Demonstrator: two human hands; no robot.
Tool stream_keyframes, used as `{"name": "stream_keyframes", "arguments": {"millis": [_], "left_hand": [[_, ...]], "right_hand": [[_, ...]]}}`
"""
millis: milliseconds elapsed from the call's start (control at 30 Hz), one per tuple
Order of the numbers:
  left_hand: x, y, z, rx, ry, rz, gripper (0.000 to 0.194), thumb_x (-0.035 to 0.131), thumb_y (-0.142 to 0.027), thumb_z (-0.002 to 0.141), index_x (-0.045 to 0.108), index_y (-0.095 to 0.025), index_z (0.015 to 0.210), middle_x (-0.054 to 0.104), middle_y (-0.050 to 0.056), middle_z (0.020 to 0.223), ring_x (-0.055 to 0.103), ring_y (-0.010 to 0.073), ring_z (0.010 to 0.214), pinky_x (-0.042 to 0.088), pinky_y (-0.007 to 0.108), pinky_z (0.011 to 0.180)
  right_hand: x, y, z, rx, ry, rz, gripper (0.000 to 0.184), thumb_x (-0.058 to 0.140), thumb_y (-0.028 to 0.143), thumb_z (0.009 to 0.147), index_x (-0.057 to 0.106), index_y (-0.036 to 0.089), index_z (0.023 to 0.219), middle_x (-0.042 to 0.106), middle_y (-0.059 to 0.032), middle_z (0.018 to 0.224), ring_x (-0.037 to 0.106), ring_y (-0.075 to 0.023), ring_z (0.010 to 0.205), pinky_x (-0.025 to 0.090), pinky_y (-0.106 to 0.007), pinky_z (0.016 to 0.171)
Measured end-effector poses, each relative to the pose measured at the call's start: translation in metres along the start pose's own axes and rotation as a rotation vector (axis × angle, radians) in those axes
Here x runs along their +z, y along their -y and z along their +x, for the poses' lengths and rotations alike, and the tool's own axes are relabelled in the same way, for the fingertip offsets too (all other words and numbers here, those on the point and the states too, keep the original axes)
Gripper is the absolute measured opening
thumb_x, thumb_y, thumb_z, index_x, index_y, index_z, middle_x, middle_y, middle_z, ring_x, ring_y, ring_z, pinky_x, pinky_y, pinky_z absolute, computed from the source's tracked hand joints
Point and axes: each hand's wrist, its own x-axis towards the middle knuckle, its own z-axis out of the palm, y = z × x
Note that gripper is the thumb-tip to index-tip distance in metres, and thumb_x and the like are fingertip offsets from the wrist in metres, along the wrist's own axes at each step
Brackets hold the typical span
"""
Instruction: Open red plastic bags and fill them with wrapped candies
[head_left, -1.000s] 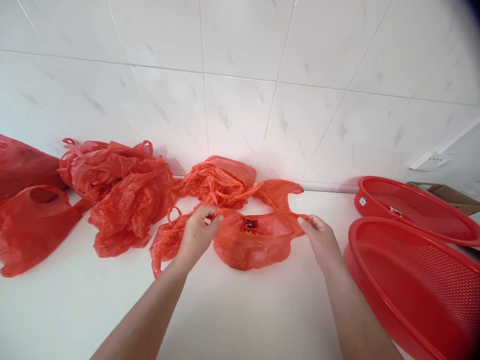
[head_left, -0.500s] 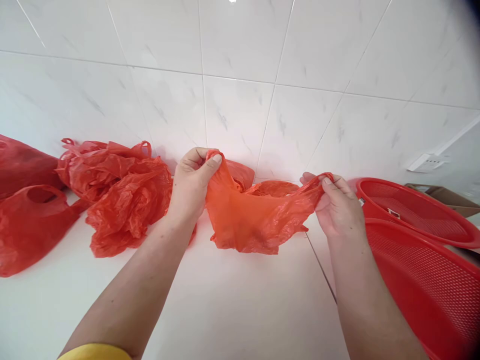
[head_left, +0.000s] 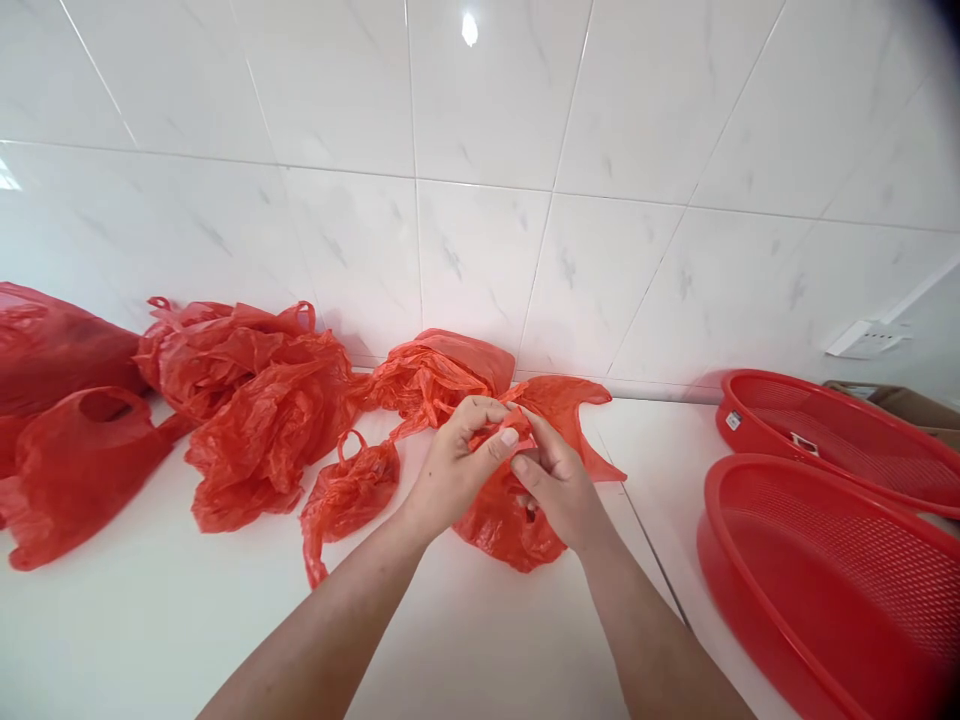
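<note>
A red plastic bag point(head_left: 510, 530) is bunched between my two hands, its lower part hanging close over the white table. My left hand point(head_left: 476, 445) pinches the gathered top of the bag from the left. From the right, my right hand point(head_left: 551, 475) closes on the same gathered part, the fingers of both hands nearly touching. Behind them a flat red bag point(head_left: 577, 410) lies spread near the wall. A folded heap of red bags point(head_left: 442, 370) sits just beyond my left hand, and a small crumpled bag point(head_left: 356, 485) with a loop handle lies left of it.
A large crumpled pile of red bags point(head_left: 259, 400) and a fuller red bag point(head_left: 82, 460) lie on the left. Two red plastic baskets point(head_left: 750, 480) stand on the right, with a cardboard box point(head_left: 892, 405) behind. A socket strip point(head_left: 866, 338) is on the tiled wall point(head_left: 487, 250).
My hands have come together from wide apart and dropped lower. The bag, stretched between them before, is now gathered up. The view has tilted up slightly.
</note>
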Motion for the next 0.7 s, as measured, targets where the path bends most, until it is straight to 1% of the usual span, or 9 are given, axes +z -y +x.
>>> {"name": "stream_keyframes", "arguments": {"millis": [67,133,233,333,433,500,567,633,700], "left_hand": [[0.002,0.005,-0.003,0.099,-0.025,0.143,0.018,0.052,-0.033,0.088,0.066,-0.024,0.095,0.055,0.007,0.111,0.049,0.0221,0.109,0.041,0.039,0.094],[0.004,0.013,-0.007,0.165,-0.045,0.249,0.021,0.049,-0.031,0.089,0.067,-0.026,0.098,0.054,0.008,0.113,0.047,0.0235,0.111,0.041,0.043,0.095],[0.005,0.024,-0.012,0.185,-0.070,0.311,0.024,0.046,-0.028,0.091,0.067,-0.026,0.102,0.055,0.009,0.107,0.049,0.0233,0.105,0.043,0.045,0.092],[0.006,0.030,-0.013,0.150,-0.076,0.306,0.024,0.045,-0.025,0.091,0.067,-0.026,0.102,0.053,0.009,0.106,0.050,0.0220,0.102,0.045,0.043,0.090],[0.007,0.032,-0.014,0.129,-0.082,0.302,0.023,0.045,-0.021,0.090,0.064,-0.025,0.103,0.051,0.008,0.114,0.048,0.0215,0.110,0.043,0.042,0.093],[0.008,0.034,-0.016,0.168,-0.157,0.336,0.022,0.047,-0.020,0.089,0.058,-0.025,0.108,0.049,0.008,0.118,0.046,0.0214,0.114,0.041,0.042,0.096],[0.008,0.037,-0.018,0.262,-0.231,0.423,0.028,0.056,-0.023,0.085,0.053,-0.025,0.113,0.048,0.008,0.120,0.045,0.0224,0.115,0.040,0.044,0.097],[0.008,0.041,-0.020,0.359,-0.208,0.550,0.034,0.064,-0.025,0.080,0.054,-0.025,0.112,0.048,0.008,0.122,0.044,0.0239,0.116,0.040,0.045,0.096],[0.008,0.046,-0.020,0.411,-0.145,0.655,0.030,0.065,-0.023,0.079,0.058,-0.025,0.107,0.047,0.008,0.123,0.043,0.0249,0.117,0.040,0.045,0.096]], "right_hand": [[0.007,0.001,0.001,-0.022,-0.058,-0.038,0.049,0.059,0.047,0.081,0.049,0.029,0.126,0.045,0.0043,0.061,0.041,-0.0105,0.052,0.038,-0.022,0.047],[0.010,-0.002,0.003,-0.052,-0.113,-0.047,0.039,0.057,0.047,0.082,0.058,0.026,0.114,0.046,0.0030,0.062,0.039,-0.0107,0.051,0.035,-0.023,0.045],[0.010,-0.009,0.006,-0.054,-0.076,-0.033,0.028,0.056,0.048,0.082,0.063,0.023,0.093,0.047,0.0021,0.063,0.039,-0.0102,0.050,0.032,-0.024,0.044],[0.008,-0.016,0.008,0.020,0.001,0.026,0.031,0.057,0.050,0.080,0.058,0.020,0.074,0.044,0.0031,0.059,0.036,-0.0084,0.047,0.030,-0.023,0.043],[0.007,-0.019,0.010,0.098,0.052,0.130,0.031,0.060,0.049,0.078,0.056,0.019,0.072,0.040,0.0048,0.057,0.032,-0.0069,0.047,0.027,-0.021,0.043],[0.008,-0.020,0.012,0.128,0.021,0.199,0.029,0.062,0.047,0.077,0.056,0.019,0.074,0.038,0.0061,0.056,0.030,-0.0062,0.046,0.027,-0.021,0.043],[0.009,-0.020,0.013,0.147,-0.051,0.249,0.028,0.064,0.046,0.076,0.055,0.020,0.074,0.038,0.0069,0.055,0.030,-0.0062,0.045,0.028,-0.021,0.043],[0.008,-0.022,0.014,0.163,-0.127,0.284,0.027,0.065,0.045,0.075,0.054,0.020,0.073,0.038,0.0071,0.054,0.031,-0.0065,0.044,0.027,-0.021,0.042],[0.006,-0.025,0.015,0.173,-0.182,0.298,0.027,0.064,0.045,0.075,0.053,0.021,0.071,0.040,0.0067,0.052,0.033,-0.0072,0.044,0.026,-0.021,0.041]]}}
